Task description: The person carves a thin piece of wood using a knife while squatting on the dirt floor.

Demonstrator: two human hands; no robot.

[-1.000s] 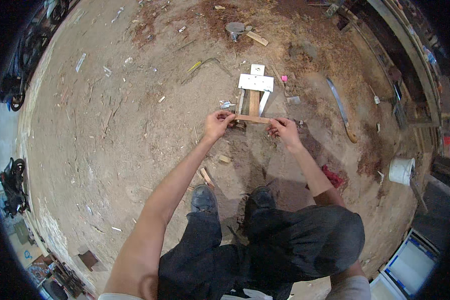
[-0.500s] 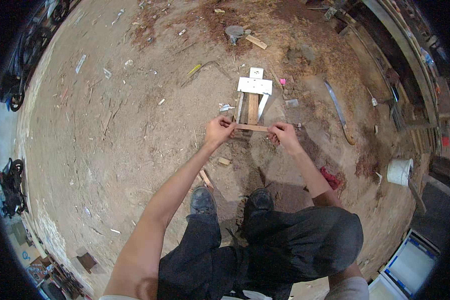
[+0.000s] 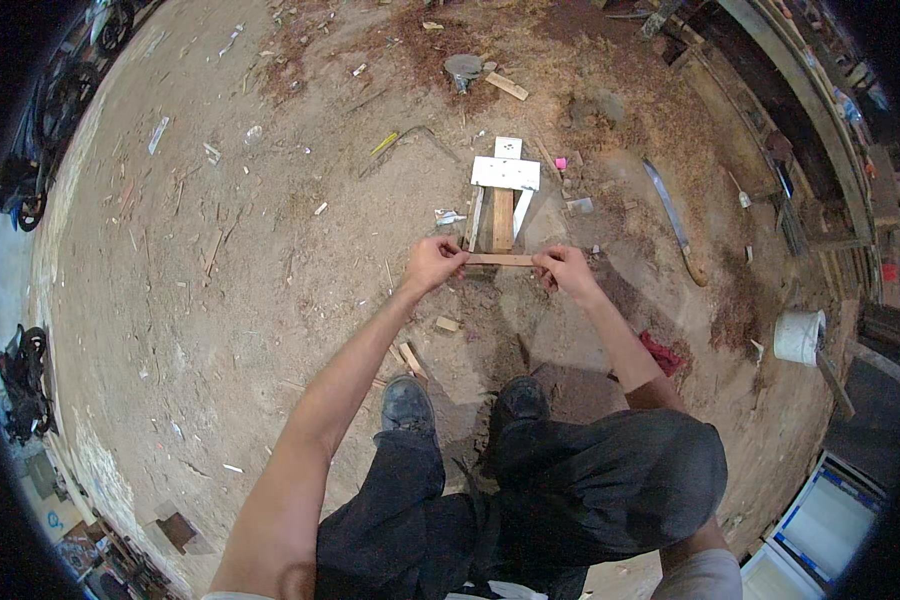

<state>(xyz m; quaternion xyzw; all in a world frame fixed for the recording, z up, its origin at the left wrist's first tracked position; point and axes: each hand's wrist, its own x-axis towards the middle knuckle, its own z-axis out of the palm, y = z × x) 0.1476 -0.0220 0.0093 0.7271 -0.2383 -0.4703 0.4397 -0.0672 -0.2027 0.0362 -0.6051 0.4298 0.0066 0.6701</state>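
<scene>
A short flat wooden strip [image 3: 500, 260] is stretched level between my two hands. My left hand [image 3: 438, 264] pinches its left end, and my right hand [image 3: 564, 270] pinches the right end. Just beyond the strip lies a small wooden frame on the ground, with a white board [image 3: 506, 173] across its far part. A brown wooden bar [image 3: 503, 220] runs from that board toward me, between two thinner side pieces. From this view I cannot tell whether the strip touches the frame's near end.
On the dirt floor, a machete [image 3: 674, 220] lies to the right, with a red cloth [image 3: 662, 352] nearer me. A white bucket [image 3: 799, 337] stands farther right. Wood offcuts [image 3: 448, 324] lie near my shoes. A round grey object [image 3: 463, 68] and a wood block [image 3: 507, 86] are at the far side.
Both hands keep their hold on the wooden strip, almost in the same place. The view has shifted slightly, and the strip sits a touch nearer me relative to the frame.
</scene>
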